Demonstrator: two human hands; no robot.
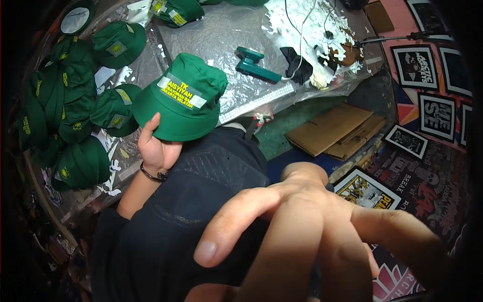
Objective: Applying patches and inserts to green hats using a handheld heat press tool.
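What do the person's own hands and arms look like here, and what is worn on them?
Both are bare, no gloves. The left hand has a thin dark bracelet at the wrist, and the forearm runs into a dark sleeve near the elbow. The right hand is close to the camera, blurred, with short nails; no ring or watch shows.

place: print workshop | signs: stacked green hats point(75, 100), foil-covered worktable point(221, 35) (paper scraps point(302, 25) strewn), poster prints point(427, 110)

Left hand point(157, 146) raised, palm toward camera, thumb up, dark band at wrist; fingers curled out of sight. Left forearm bare, angling up from a dark sleeve. Right hand point(307, 231) very close to lens, fingers spread, blurred, grasping nothing visible.
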